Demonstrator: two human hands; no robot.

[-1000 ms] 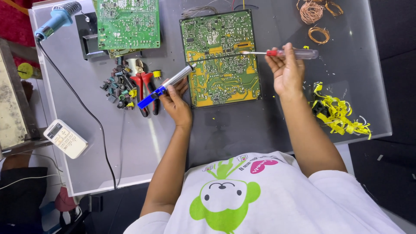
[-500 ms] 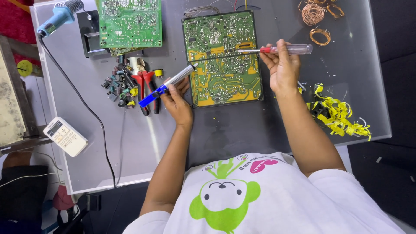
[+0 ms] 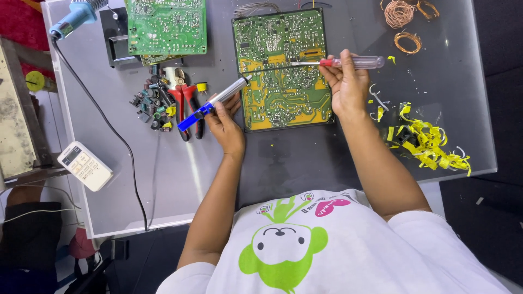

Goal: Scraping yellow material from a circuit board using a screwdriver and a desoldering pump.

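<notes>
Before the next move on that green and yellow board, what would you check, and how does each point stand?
1. Left hand grips the blue-handled soldering iron: ok.
2. Iron tip at the circuit board edge: ok; contact cannot tell.
3. Right hand holds the red-handled screwdriver: ok.
4. Screwdriver shaft lies across the board: ok.
5. Board flat on the table: ok.
6. Pliers and loose parts beside the left hand: not ok, cluttered.
</notes>
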